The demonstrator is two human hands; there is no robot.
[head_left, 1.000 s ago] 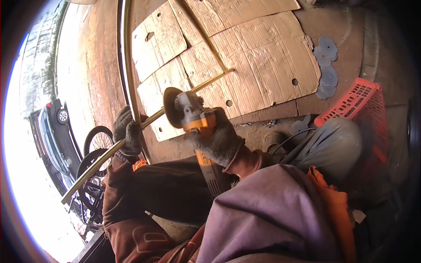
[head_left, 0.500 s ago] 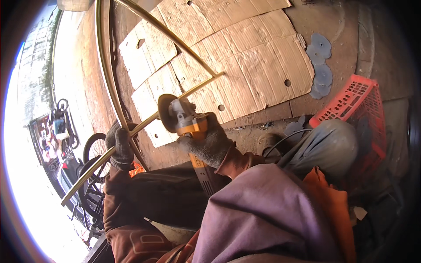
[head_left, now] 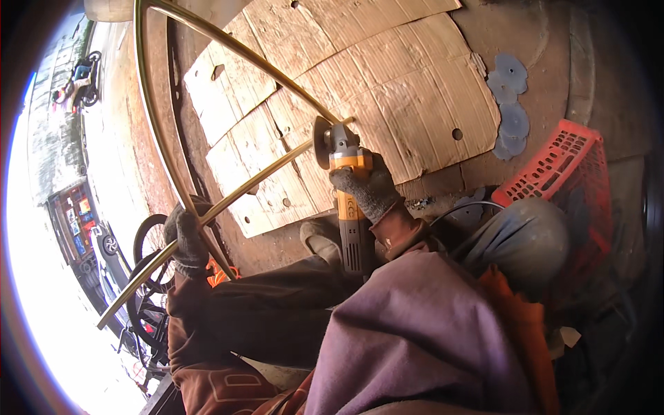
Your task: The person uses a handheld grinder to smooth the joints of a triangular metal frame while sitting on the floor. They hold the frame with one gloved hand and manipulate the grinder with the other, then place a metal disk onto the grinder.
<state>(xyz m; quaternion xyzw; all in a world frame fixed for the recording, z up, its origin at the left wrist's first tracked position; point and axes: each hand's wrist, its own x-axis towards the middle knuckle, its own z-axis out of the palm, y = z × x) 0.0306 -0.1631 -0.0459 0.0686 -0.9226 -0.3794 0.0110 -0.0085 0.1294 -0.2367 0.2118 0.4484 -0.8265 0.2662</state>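
Note:
A yellow and dark angle grinder is gripped in my gloved right hand. Its round disc touches or nearly touches a brass-coloured metal frame close to the corner where a long slanting tube meets the crossbar. My left hand, in a grey glove, is closed around the frame at its near left joint. From there one tube end sticks out to the lower left. The grinder's body points back toward my lap, where a purple cloth lies.
Flattened cardboard sheets cover the floor ahead. Several grey discs lie at their right edge. A red plastic crate stands at the right, near my knee. A bicycle wheel is at the left, beside a bright street with vehicles.
My right hand has moved the grinder right and away from me along the crossbar, toward the far corner. The frame has shifted slightly left. My left hand keeps its hold.

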